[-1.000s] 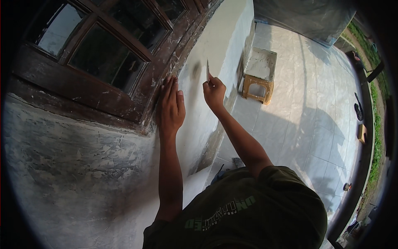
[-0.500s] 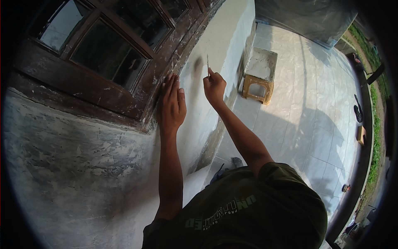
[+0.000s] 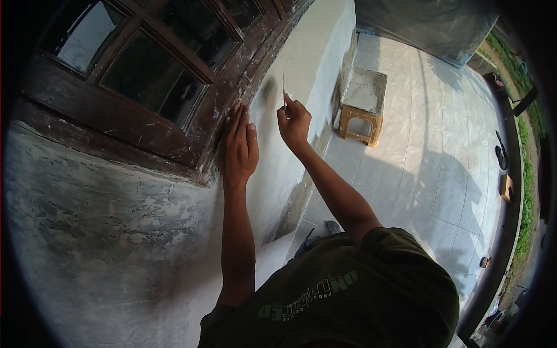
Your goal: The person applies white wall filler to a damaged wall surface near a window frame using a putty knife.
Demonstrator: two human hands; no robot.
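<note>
My left hand (image 3: 238,148) lies with its fingers stretched out along the wall beside the weathered brown wooden window frame (image 3: 197,151). My right hand (image 3: 295,124) grips a thin scraper (image 3: 284,84), seen nearly edge-on, pointing upward over the pale, partly coated wall strip (image 3: 301,52). A soft shadow falls on the wall left of the blade; whether the blade touches the surface I cannot tell. Below the window, the wall (image 3: 104,220) is rough and mottled grey and white.
A tray of white paste (image 3: 362,90) sits on a tan plastic stool (image 3: 362,127) on the tiled floor (image 3: 412,185). A grey covered object (image 3: 423,26) stands at the back. A dark ledge (image 3: 510,139) runs along the right, with small items near it and grass beyond.
My right hand and the scraper have shifted slightly leftward along the wall since the earlier frames. My left hand stays in nearly the same spot.
</note>
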